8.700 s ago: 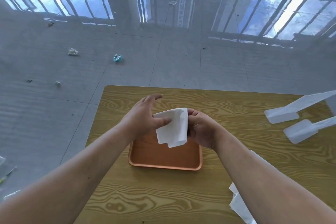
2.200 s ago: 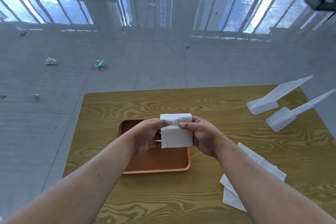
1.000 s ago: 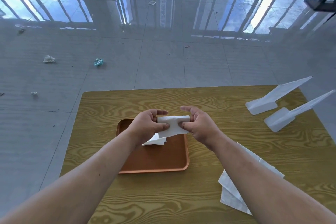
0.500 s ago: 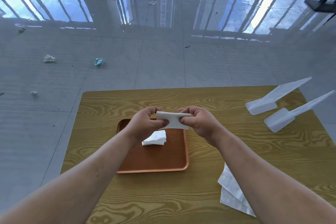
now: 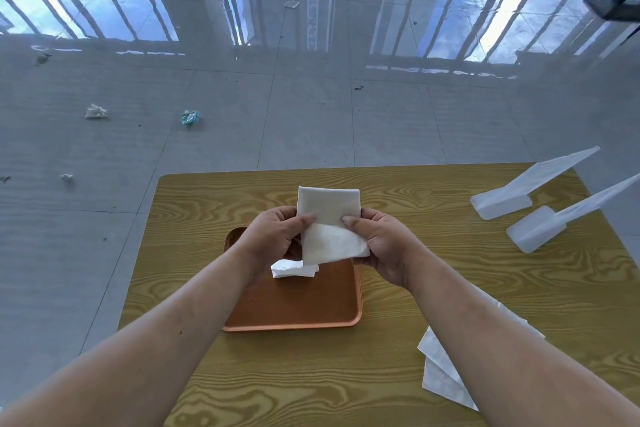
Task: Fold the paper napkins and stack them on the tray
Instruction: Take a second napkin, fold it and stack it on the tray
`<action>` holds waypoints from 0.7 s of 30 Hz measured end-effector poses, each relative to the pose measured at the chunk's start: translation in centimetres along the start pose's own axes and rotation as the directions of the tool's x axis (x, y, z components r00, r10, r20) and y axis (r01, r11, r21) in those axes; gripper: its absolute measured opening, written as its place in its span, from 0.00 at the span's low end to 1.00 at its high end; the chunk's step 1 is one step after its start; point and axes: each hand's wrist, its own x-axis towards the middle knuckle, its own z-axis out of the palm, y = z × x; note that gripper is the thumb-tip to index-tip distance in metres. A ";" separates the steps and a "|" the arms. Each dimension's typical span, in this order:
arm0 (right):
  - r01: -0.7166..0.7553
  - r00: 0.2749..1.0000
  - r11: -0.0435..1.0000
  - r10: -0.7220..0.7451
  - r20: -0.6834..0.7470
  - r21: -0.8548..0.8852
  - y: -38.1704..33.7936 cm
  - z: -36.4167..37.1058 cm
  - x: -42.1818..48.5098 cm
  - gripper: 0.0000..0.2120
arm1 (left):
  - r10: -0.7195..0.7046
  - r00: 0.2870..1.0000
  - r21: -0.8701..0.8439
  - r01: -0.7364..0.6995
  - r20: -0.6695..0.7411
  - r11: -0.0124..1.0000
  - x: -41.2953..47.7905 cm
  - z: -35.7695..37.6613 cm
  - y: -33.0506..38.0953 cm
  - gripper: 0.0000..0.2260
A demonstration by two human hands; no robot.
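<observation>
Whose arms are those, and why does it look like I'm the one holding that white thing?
A person wears a camera on their head, so you see what they see, looking down. The left hand and right hand pinch a white paper napkin, folding it above a brown tray. One folded napkin already lies in the tray. The tray sits on a wooden table. More unfolded napkins wait beside the right arm. Two white plastic stands sit at the far right; I cannot tell what they are for.
</observation>
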 end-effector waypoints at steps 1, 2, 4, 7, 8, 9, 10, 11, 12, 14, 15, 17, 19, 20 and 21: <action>0.003 1.000 1.000 -0.003 -0.009 -0.004 0.0 0.0 0.1 0.10 | -0.009 1.000 -0.007 0.010 0.007 1.000 0.0 -0.1 0.0 0.07; 0.009 1.000 1.000 -0.009 -0.019 -0.002 0.0 0.0 0.3 0.09 | -0.018 1.000 -0.024 0.018 0.014 1.000 -0.1 -0.2 0.0 0.05; 0.019 1.000 0.999 -0.018 -0.021 0.036 0.1 -0.2 0.6 0.08 | -0.031 0.999 -0.085 0.034 0.031 0.996 -0.2 -0.4 -0.1 0.08; 0.034 0.999 0.997 -0.035 0.010 0.074 0.2 -0.3 0.7 0.15 | -0.050 0.997 -0.115 0.056 0.052 0.992 -0.3 -1.0 -0.1 0.14; 0.038 0.999 0.997 -0.040 0.021 0.063 0.3 -0.4 0.8 0.16 | -0.061 0.996 -0.130 0.068 0.059 0.989 -0.2 -1.2 -0.1 0.13; 0.035 0.999 0.998 -0.037 0.031 0.054 0.3 -0.4 0.8 0.16 | -0.075 0.995 -0.152 0.084 0.066 0.985 -0.1 -1.4 -0.1 0.13; 0.026 0.999 0.999 -0.028 0.039 0.046 0.4 -0.5 0.9 0.16 | -0.087 0.994 -0.164 0.098 0.072 0.982 -0.1 -1.5 -0.2 0.13; 0.013 0.999 0.999 -0.015 0.049 0.036 0.5 -0.4 1.1 0.17 | -0.095 0.993 -0.160 0.105 0.072 0.981 -0.1 -1.5 -0.2 0.14; -0.001 0.998 1.000 0.000 0.060 0.017 0.7 -0.4 1.3 0.18 | -0.090 0.995 -0.139 0.097 0.053 0.986 0.1 -1.6 -0.3 0.14; -0.007 0.999 0.999 0.010 0.054 -0.051 1.0 0.0 1.8 0.13 | -0.048 0.999 -0.093 0.045 -0.023 0.995 0.5 -1.7 -0.8 0.11; 0.003 0.999 0.995 0.001 0.038 -0.098 1.2 0.2 2.1 0.11 | -0.032 0.997 -0.080 0.027 -0.064 0.996 0.7 -1.8 -1.0 0.12; 0.011 1.000 0.982 -0.014 -0.017 -0.187 1.9 0.8 3.0 0.17 | -0.029 0.990 -0.067 0.020 -0.139 0.998 1.3 -2.3 -1.6 0.18; -0.012 0.997 0.977 -0.005 -0.076 -0.214 2.8 1.4 4.0 0.18 | -0.039 0.978 -0.038 0.032 -0.206 0.999 1.7 -3.0 -2.7 0.18; -0.029 0.994 0.975 0.005 -0.105 -0.221 3.4 1.7 4.6 0.15 | -0.048 0.970 -0.006 0.048 -0.238 0.999 2.0 -3.5 -3.5 0.16; -0.056 0.990 0.972 0.025 -0.137 -0.229 4.1 1.8 5.3 0.12 | -0.062 0.960 0.036 0.075 -0.274 0.997 2.2 -4.0 -4.4 0.13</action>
